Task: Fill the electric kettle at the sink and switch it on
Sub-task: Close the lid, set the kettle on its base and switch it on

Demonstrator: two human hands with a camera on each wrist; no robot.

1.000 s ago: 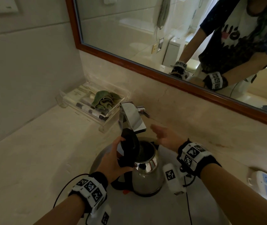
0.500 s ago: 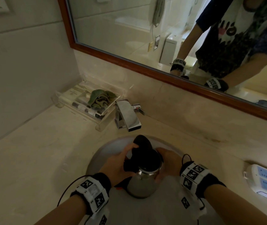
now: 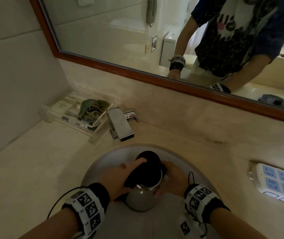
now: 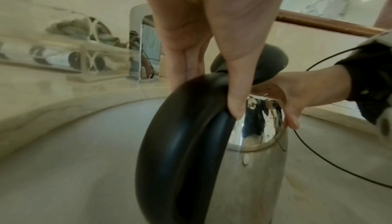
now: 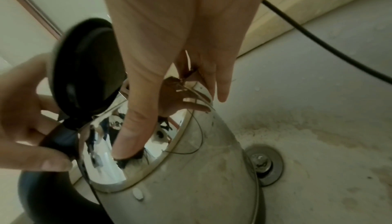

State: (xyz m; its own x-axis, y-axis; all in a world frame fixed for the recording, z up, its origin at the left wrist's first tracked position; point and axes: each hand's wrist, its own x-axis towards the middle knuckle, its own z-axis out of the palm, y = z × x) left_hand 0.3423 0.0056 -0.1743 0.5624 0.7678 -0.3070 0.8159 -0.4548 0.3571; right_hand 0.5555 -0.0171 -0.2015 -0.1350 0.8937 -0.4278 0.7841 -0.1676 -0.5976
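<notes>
Head view: a steel electric kettle (image 3: 142, 199) stands low in the round sink basin (image 3: 103, 163), in front of and below the square chrome faucet (image 3: 120, 125), its black lid (image 3: 149, 158) hinged up and open. The left hand (image 3: 115, 180) wraps the black handle (image 3: 134, 178) while the right hand (image 3: 174, 178) cups the far side of the steel body. A clear tray (image 3: 92, 128) holding a green cloth (image 3: 91, 108) sits on the counter left of the faucet; a white power strip (image 3: 275, 183) lies to the right, and a wood-framed mirror (image 3: 137, 73) runs along the wall.

Left wrist view: the left hand (image 4: 212, 34) has its fingers curled over the top of the handle (image 4: 180, 143), thumb pressed where handle meets the polished rim. The right hand (image 4: 303, 93) reaches in from the right, fingers laid against the kettle (image 4: 254, 177).

Right wrist view: the right hand (image 5: 180, 43) spreads over the kettle (image 5: 191, 185) at its shiny upper band, thumb flat on the metal, fingers on the other side — apparently bracing rather than clamping, though the curl of the fingers is partly hidden. The left hand (image 5: 27, 118) grips the handle beneath the raised lid (image 5: 84, 69). The sink drain (image 5: 263, 163) shows just beside the kettle's base.
</notes>
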